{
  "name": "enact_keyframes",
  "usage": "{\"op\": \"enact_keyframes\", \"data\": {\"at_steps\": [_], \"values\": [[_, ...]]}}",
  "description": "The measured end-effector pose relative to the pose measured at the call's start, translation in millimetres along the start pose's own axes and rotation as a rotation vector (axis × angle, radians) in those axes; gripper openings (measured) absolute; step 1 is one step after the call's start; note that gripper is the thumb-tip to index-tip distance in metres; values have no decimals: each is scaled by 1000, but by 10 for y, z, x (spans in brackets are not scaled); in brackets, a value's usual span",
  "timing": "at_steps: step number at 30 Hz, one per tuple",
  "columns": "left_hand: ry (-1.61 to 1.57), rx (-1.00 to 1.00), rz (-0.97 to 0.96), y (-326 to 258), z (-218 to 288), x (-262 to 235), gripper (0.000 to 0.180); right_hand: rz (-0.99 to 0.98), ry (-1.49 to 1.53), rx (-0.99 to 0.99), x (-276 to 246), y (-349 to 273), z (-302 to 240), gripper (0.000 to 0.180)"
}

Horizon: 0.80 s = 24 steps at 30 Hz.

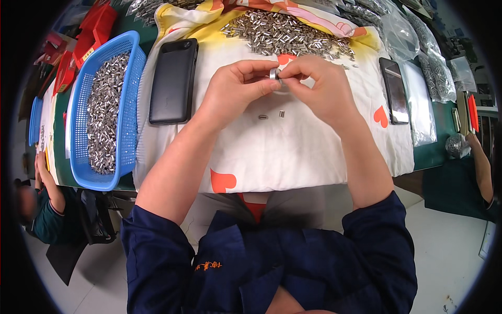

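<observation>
Over the middle of the cloth, my two hands meet at a small silver metal ring. My left hand is closed, pinching the ring between thumb and fingers. Against its right side press the closed fingertips of my right hand; whatever they hold is hidden. Just below the hands lie two loose short metal cylinders, one on its side and another to its right. Beyond my hands spreads a large pile of similar short metal cylinders.
A blue plastic basket of small metal pieces stands at left, beside a black power bank. To the right are a smartphone and clear plastic bags. Red bins sit far left. Other people work at both sides.
</observation>
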<state>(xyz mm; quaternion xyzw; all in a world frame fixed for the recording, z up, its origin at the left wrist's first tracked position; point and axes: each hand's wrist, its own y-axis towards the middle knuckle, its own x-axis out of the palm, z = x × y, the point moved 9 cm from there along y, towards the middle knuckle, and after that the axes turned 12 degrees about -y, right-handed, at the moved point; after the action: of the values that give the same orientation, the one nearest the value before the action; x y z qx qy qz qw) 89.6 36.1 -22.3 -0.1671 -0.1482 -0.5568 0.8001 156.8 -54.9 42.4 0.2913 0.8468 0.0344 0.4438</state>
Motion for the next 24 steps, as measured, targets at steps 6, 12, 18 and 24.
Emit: {"op": "enact_keyframes", "data": {"at_steps": [6,12,18,24], "values": [[10,9,18,9,29,-18,32,38,-97,-25,-26,3,-98,6],[-200,-17,22,25,-20,-77,30,87,-236,-226,-25,-82,-330,19],[-39,-27,-4,-8,-13,11,31,136,-411,-265,-103,-163,-478,33],[389,5,-65,-50,-60,188,30,-68,431,-301,-707,-636,-1057,20]]}}
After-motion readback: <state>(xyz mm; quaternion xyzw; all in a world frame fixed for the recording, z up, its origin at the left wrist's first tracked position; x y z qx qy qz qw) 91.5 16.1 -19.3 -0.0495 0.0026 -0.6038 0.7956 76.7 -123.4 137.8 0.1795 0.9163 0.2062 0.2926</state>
